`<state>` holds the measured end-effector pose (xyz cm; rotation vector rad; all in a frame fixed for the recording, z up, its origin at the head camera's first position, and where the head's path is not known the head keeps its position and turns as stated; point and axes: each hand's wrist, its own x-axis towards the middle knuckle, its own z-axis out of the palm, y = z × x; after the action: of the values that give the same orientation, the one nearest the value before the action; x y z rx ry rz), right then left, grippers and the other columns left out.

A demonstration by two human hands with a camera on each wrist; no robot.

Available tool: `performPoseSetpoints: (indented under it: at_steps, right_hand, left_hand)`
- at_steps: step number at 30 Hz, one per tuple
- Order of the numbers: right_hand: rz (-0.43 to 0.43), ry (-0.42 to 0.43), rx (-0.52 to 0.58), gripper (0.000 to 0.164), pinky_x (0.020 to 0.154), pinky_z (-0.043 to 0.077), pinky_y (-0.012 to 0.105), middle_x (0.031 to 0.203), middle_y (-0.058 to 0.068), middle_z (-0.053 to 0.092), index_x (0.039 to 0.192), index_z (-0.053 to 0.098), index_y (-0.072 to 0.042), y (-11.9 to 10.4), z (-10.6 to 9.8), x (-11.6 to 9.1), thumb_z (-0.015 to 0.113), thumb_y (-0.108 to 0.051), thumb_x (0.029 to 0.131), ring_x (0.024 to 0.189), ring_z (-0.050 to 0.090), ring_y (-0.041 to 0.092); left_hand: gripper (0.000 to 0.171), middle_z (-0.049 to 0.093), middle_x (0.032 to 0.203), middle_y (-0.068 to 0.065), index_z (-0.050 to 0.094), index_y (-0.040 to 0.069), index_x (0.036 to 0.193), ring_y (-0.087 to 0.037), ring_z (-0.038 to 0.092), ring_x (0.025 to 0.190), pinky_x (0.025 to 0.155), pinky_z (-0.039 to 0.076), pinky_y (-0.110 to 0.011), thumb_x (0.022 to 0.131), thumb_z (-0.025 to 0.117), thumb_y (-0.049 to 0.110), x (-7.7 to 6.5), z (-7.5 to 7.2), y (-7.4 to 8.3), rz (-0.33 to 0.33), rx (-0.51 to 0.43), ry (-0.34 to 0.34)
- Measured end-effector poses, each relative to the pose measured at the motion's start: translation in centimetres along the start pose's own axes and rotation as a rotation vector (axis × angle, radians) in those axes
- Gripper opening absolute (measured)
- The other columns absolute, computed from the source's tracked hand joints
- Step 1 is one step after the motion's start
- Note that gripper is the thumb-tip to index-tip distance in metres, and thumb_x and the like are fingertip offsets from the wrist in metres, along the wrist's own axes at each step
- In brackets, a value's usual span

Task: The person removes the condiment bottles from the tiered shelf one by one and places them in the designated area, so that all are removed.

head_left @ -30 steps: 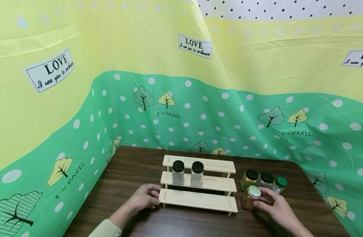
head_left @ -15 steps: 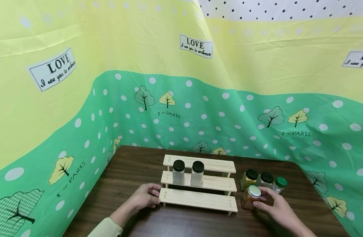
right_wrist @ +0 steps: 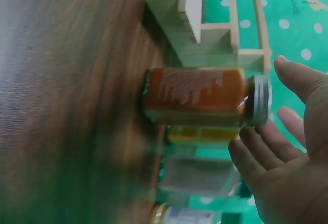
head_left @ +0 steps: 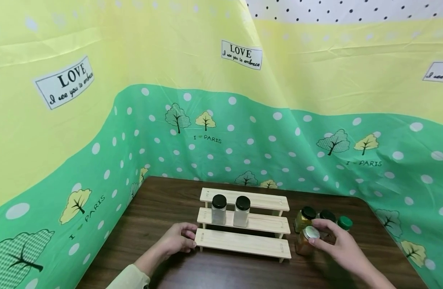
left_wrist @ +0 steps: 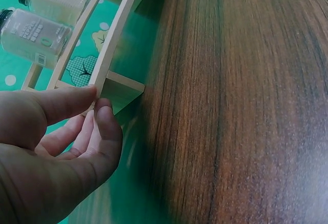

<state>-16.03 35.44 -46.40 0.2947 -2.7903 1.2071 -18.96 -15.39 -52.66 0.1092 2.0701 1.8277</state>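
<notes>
A three-tier wooden rack (head_left: 243, 243) stands on the dark table. My left hand (head_left: 176, 240) pinches the left end of its lowest shelf (left_wrist: 110, 42) between thumb and index finger. Two clear jars with black lids (head_left: 219, 210) stand on the middle shelf. Right of the rack, a jar of orange-red spice (right_wrist: 197, 95) with a silver lid (head_left: 311, 233) stands upright on the table. Around that lid my right hand (head_left: 340, 247) has its fingers spread. In the right wrist view the thumb is apart from the lid, with the other fingertips close to its far side.
Behind the spice jar stand a black-lidded jar of yellow spice (head_left: 305, 218), another black-lidded jar (head_left: 327, 216) and a green-capped jar (head_left: 344, 223), partly covered by my right hand. A printed green and yellow cloth (head_left: 207, 160) hangs behind the wooden table (head_left: 163, 200).
My right hand's fingers have loosened and lifted slightly from the silver-lidded jar, now overlapping the jars behind. My left hand stays at the rack's end. The head view shifts slightly.
</notes>
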Motion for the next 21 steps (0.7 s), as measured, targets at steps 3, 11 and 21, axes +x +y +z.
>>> performPoseSetpoints:
  at_steps: [3,11,21]
  right_hand:
    - [-0.014,-0.004,-0.009,0.055,0.078,0.059,0.025,0.135,0.018,0.062,0.14,0.055,-0.008,-1.1,-0.3,0.5,0.076,-0.03,0.094,0.109,0.066,0.007]
    - [-0.124,0.034,-0.071,0.05,0.092,0.055,0.023,0.135,0.007,0.064,0.137,0.059,-0.019,-5.2,0.1,2.6,0.076,-0.035,0.093,0.118,0.057,-0.002]
    - [-0.233,-0.045,0.057,0.047,0.084,0.058,0.036,0.126,0.004,0.067,0.135,0.06,-0.015,-8.9,3.7,5.1,0.077,-0.028,0.093,0.11,0.064,0.016]
  left_hand:
    - [0.059,0.059,0.1,-0.015,0.054,-0.012,0.133,-0.02,0.064,0.073,0.063,0.059,-0.032,0.078,0.073,-0.015,0.1,0.0,-0.1,0.002,-0.003,0.001]
    - [0.059,0.059,0.098,-0.013,0.054,-0.013,0.133,-0.019,0.065,0.073,0.063,0.059,-0.032,0.077,0.073,-0.015,0.2,0.0,-0.1,0.003,-0.005,-0.005]
    - [0.06,0.059,0.097,-0.012,0.054,-0.014,0.133,-0.019,0.064,0.072,0.062,0.058,-0.031,0.077,0.073,-0.015,0.2,0.0,0.0,0.002,-0.001,-0.011]
